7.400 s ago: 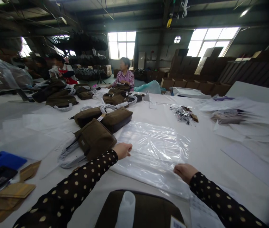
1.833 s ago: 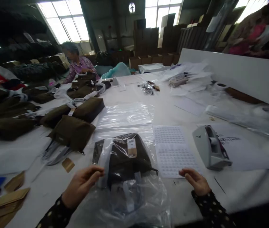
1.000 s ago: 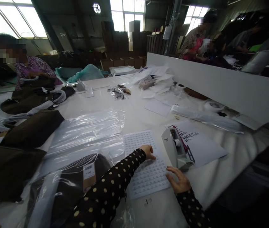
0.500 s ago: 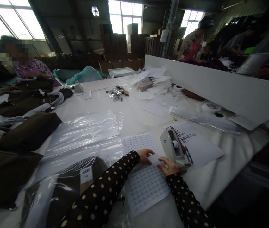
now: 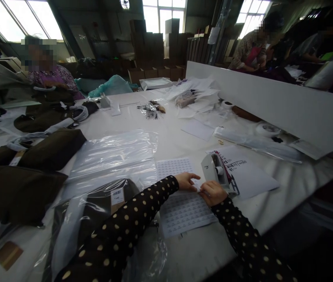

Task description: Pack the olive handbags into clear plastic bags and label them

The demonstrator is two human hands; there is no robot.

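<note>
A white sheet printed with rows of small marks, like a sticker sheet, lies under both hands. My left hand rests over its middle, index finger stretched out and thumb apart from it. Close beside it, my right hand pinches at the sheet's right side; a small white bit shows between the two hands, too small to make out. Just beyond my right hand stands a grey tape dispenser. Left of the sheet, a dark bag with a barcode tag lies inside clear plastic, partly behind my left sleeve.
Clear plastic bags lie flat left of the sheet. Dark bags fill the table's left side. Handwritten paper lies right of the dispenser, below a plastic roll. A white board borders the right. Co-workers are across the table.
My right hand has come closer to the left, its fingers now pinched together. The sheet's near edge has shifted away from me. The camera view has turned slightly left and down.
</note>
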